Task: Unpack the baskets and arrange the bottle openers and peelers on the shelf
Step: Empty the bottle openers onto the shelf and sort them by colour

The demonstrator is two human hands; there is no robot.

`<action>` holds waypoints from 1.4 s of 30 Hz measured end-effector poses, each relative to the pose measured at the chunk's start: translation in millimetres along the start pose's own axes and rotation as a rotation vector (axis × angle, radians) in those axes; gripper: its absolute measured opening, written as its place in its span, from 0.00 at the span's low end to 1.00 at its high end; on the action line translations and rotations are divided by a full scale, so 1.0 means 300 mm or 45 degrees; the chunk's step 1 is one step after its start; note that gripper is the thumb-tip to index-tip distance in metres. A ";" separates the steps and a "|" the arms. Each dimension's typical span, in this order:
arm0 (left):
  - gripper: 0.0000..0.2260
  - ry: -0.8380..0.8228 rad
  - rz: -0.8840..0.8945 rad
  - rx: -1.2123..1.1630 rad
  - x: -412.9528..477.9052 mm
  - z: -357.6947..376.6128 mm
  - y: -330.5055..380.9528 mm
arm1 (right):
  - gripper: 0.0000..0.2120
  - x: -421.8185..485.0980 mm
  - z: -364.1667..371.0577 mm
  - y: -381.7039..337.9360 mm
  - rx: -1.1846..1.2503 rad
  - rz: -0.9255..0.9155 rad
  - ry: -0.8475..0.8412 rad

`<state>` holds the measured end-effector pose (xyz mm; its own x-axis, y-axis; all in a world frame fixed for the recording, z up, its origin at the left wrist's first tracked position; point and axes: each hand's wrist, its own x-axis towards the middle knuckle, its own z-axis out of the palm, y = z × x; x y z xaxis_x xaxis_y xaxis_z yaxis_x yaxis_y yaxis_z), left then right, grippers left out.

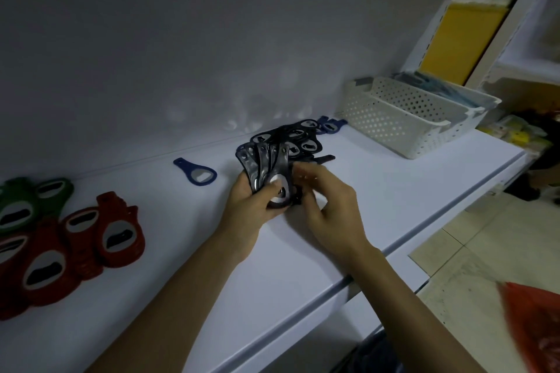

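While the left hand (247, 206) grips a fanned bunch of dark bottle openers (268, 165) just above the white shelf (378, 191), the right hand (331, 206) curls against the bunch's lower end, too blurred to tell whether it pinches one. More dark openers (304, 139) lie piled just behind. A lone blue opener (197, 172) lies to the left, red openers (91, 236) farther left, and a white basket (394, 127) to the right.

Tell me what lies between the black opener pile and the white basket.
Head view: a few blue bottle openers lie on the shelf between the black opener pile and the white basket.
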<state>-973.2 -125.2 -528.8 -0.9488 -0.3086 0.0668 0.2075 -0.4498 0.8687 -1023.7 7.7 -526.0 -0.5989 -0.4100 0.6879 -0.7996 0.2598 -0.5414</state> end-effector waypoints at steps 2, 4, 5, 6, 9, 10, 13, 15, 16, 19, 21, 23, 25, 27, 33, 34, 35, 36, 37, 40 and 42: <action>0.13 0.068 -0.002 -0.057 0.004 -0.001 0.003 | 0.17 0.006 -0.002 0.018 -0.002 0.228 0.113; 0.11 0.179 0.003 -0.145 0.006 -0.002 0.008 | 0.17 0.016 -0.003 0.045 -0.115 0.428 0.035; 0.10 0.236 0.008 -0.198 0.007 -0.003 0.010 | 0.21 0.023 -0.002 0.053 -0.176 0.493 -0.095; 0.08 0.292 0.007 -0.257 0.007 -0.005 0.012 | 0.27 0.030 0.001 0.060 -0.243 0.514 -0.245; 0.05 0.404 -0.055 -0.427 0.006 -0.012 0.023 | 0.32 0.035 0.020 0.064 -0.491 0.408 -0.513; 0.05 0.419 -0.080 -0.453 0.005 -0.012 0.027 | 0.32 0.034 0.022 0.063 -0.529 0.383 -0.521; 0.08 0.392 -0.117 -0.435 -0.002 -0.006 0.030 | 0.31 0.031 0.019 0.053 -0.566 0.326 -0.527; 0.08 0.359 -0.112 -0.386 -0.006 0.003 0.032 | 0.29 0.031 0.018 0.047 -0.573 0.287 -0.550; 0.09 0.351 -0.106 -0.363 -0.009 0.007 0.034 | 0.26 0.030 0.019 0.046 -0.591 0.261 -0.546; 0.11 0.359 -0.088 -0.307 -0.010 0.015 0.035 | 0.17 0.026 0.019 0.037 -0.669 0.085 -0.414; 0.11 0.370 -0.076 -0.288 -0.009 0.015 0.033 | 0.17 0.018 0.016 0.020 -0.548 0.034 -0.181; 0.10 0.379 -0.062 -0.276 -0.008 0.014 0.031 | 0.19 0.016 0.007 0.004 -0.355 0.159 0.113; 0.07 0.393 -0.037 -0.234 -0.008 0.015 0.028 | 0.15 0.013 -0.003 0.004 -0.157 0.333 0.370; 0.06 0.424 -0.004 -0.172 -0.006 0.018 0.018 | 0.13 0.013 -0.012 0.017 0.074 0.438 0.481; 0.16 0.139 0.123 0.356 -0.038 0.030 -0.009 | 0.15 0.023 0.002 0.022 0.268 0.399 0.079; 0.18 0.072 0.157 0.530 -0.048 0.033 -0.012 | 0.13 0.024 0.001 0.016 0.260 0.393 0.064; 0.20 0.034 0.185 0.673 -0.055 0.035 -0.017 | 0.09 0.025 -0.003 0.007 0.280 0.411 0.081; 0.21 0.035 0.206 0.754 -0.058 0.035 -0.022 | 0.07 0.024 -0.008 -0.004 0.328 0.458 0.123; 0.21 0.053 0.230 0.775 -0.061 0.037 -0.023 | 0.07 0.018 -0.011 -0.021 0.419 0.539 0.189; 0.18 0.128 0.326 0.684 -0.081 0.040 -0.001 | 0.22 0.002 0.009 -0.108 0.816 0.731 0.331; 0.17 0.183 0.350 0.532 -0.096 0.030 0.026 | 0.36 -0.002 0.045 -0.167 0.994 0.758 0.356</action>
<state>-946.4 -112.4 -519.5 -0.8243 -0.4934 0.2778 0.3040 0.0282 0.9522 -982.6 -17.0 -505.7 -0.9587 -0.1554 0.2381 -0.1771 -0.3289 -0.9276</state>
